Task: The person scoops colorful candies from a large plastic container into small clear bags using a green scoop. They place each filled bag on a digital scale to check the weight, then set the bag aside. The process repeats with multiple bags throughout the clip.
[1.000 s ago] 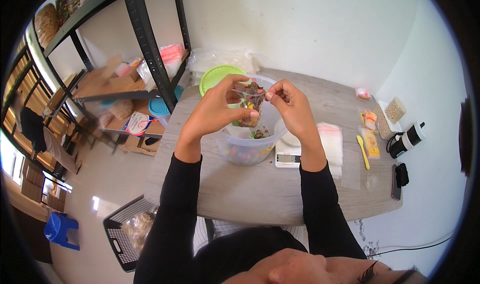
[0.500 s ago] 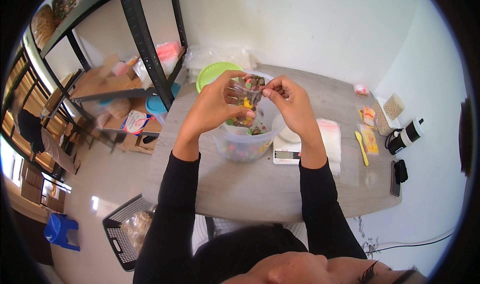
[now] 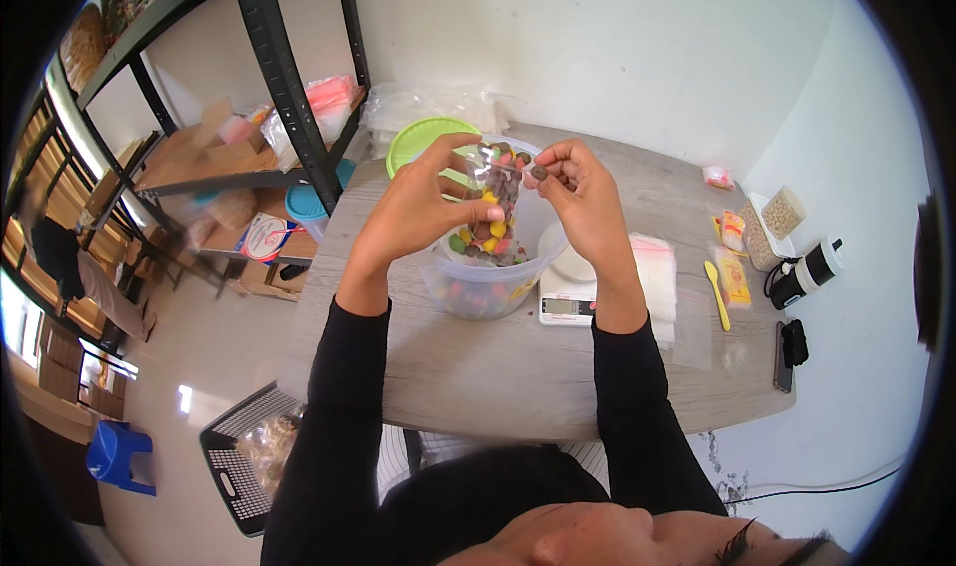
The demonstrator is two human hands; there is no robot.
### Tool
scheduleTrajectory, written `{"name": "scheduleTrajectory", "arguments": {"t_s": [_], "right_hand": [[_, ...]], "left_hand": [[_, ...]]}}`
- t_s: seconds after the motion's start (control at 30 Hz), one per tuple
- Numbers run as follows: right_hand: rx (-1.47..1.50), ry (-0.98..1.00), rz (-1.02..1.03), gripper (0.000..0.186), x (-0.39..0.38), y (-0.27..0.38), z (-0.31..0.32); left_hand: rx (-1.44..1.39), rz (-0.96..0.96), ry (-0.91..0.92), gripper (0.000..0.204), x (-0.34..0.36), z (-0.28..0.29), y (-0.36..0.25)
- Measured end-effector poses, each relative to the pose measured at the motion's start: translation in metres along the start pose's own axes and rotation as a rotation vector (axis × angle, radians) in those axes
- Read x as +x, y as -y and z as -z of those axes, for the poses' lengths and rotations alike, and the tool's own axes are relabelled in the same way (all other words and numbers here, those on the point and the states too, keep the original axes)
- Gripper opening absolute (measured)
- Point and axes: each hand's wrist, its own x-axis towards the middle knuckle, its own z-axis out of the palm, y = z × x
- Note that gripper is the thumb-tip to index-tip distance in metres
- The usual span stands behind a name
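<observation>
- My clear bag (image 3: 486, 176) of little coloured pieces is up over the big tub (image 3: 468, 299).
- My left hand (image 3: 418, 200) grips the bag; some fingertips hide behind it.
- My right hand (image 3: 583, 193) pinches a brown piece (image 3: 539, 173) at the bag's 2 o'clock.
- More coloured pieces sit in the tub, blurry through its cloudy side.
- From the bag: clear jar (image 3: 786, 212) of pale bits, 3 o'clock; black basket (image 3: 249, 507), between 7 and 8, my sleeve (image 3: 347, 397) covering some, its insides hard to see.

Small packing room, indicated by a tub (image 3: 543, 225) of multicoloured pieces (image 3: 466, 295) beneath the grip, a digital scale (image 3: 566, 309) and stacked plastic bags (image 3: 653, 279) to its right, and stocked shelving (image 3: 284, 83) to its left.
</observation>
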Motion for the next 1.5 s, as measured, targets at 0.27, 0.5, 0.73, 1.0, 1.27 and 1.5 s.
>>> {"name": "scheduleTrajectory", "arguments": {"t_s": [0.27, 0.5, 0.73, 1.0, 1.27, 1.5], "right_hand": [[-0.05, 0.002, 0.055, 0.021, 0.001, -0.005, -0.003], [-0.074, -0.018, 0.121, 0.013, 0.001, -0.008, -0.007], [-0.089, -0.008, 0.064, 0.005, 0.001, -0.006, 0.0], [0.1, 0.008, 0.03, 0.007, 0.002, 0.001, 0.001], [0.215, 0.085, 0.067, 0.009, 0.001, 0.001, 0.001], [-0.035, 0.094, 0.181, 0.012, -0.001, 0.002, 0.005]], "left_hand": [[-0.153, 0.051, -0.004, 0.027, 0.008, 0.004, 0.012], [-0.197, 0.039, -0.079, 0.016, 0.007, 0.004, 0.015], [-0.093, -0.213, -0.118, 0.011, 0.007, 0.0, 0.019], [-0.128, -0.097, -0.098, 0.035, 0.008, 0.002, 0.009], [0.026, -0.01, 0.045, 0.063, 0.003, 0.005, 0.005], [-0.062, -0.047, 0.052, 0.056, 0.004, 0.002, 0.008]]}}
